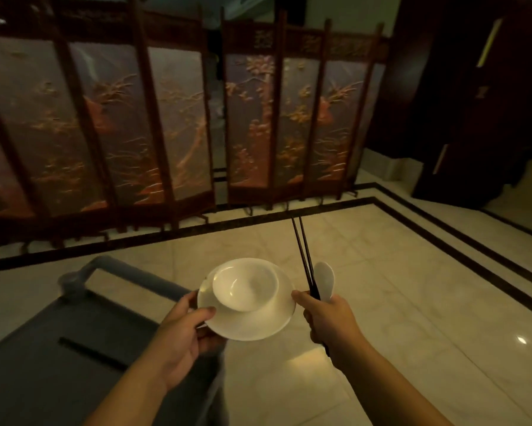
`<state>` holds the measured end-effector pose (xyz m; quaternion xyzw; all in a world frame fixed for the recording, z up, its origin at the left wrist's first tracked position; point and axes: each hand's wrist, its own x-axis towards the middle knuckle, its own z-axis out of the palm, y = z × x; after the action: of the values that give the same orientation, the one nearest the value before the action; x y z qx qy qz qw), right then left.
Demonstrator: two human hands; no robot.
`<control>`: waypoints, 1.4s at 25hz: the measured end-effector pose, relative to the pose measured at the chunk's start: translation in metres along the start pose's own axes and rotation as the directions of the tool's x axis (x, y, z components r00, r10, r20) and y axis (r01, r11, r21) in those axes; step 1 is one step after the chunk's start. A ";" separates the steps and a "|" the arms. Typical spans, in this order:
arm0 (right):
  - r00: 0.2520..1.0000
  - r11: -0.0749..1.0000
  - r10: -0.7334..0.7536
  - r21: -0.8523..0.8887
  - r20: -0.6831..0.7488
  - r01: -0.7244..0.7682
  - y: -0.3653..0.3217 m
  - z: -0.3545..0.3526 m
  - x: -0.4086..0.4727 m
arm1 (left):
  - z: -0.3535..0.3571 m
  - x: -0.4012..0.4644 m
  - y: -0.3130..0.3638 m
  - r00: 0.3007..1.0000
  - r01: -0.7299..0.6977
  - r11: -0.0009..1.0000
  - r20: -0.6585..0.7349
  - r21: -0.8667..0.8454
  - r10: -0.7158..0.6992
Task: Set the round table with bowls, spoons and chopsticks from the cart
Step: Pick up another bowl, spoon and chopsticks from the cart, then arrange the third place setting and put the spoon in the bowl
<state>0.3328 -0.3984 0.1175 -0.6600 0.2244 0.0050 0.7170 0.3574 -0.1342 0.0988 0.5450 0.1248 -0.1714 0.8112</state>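
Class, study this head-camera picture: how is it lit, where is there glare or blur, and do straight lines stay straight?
Head view: dim, warm light; bright glare spots on the floor tiles; the folding screen leans and bows from the wide-angle lens; the cart is soft and smeared; the bowl and plate look sharpest.

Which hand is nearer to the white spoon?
Right. The right hand grips the white spoon together with the chopsticks. The left hand is apart from it, holding the plate with the bowl on the other side.
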 end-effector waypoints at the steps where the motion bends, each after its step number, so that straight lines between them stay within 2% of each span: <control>1: 0.999 1.000 -0.016 0.010 -0.030 0.017 -0.006 -0.024 0.011 | 0.028 0.015 -0.001 1.000 0.014 1.000 0.027 0.020 -0.014; 10: 0.958 0.988 -0.066 0.113 -0.279 0.101 -0.065 -0.249 0.099 | 0.287 0.130 -0.032 0.965 0.036 0.986 0.252 0.165 -0.077; 15: 0.881 0.981 -0.035 0.151 -0.472 0.120 -0.084 -0.370 0.119 | 0.430 0.177 -0.065 0.896 0.067 0.964 0.409 0.259 -0.172; 19: 0.782 0.976 0.029 0.188 -0.623 0.113 -0.086 -0.457 0.138 | 0.538 0.217 -0.096 0.812 0.085 0.932 0.518 0.352 -0.269; 25: 0.590 0.953 0.109 0.254 -0.800 0.168 -0.092 -0.596 0.191 | 0.724 0.298 -0.154 0.629 0.066 0.871 0.657 0.488 -0.416; 30: 0.340 0.936 0.178 0.266 -0.924 0.233 -0.119 -0.706 0.239 | 0.904 0.358 -0.191 0.397 0.009 0.822 0.752 0.570 -0.526; 35: 0.128 0.921 0.243 0.271 -0.961 0.280 -0.146 -0.794 0.258 | 1.061 0.375 -0.222 0.188 -0.056 0.763 0.757 0.644 -0.625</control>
<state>0.3588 -1.2451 0.1485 -0.3420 0.6284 -0.4857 0.5022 0.6235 -1.2482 0.1638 0.4905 -0.3418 -0.6491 0.4704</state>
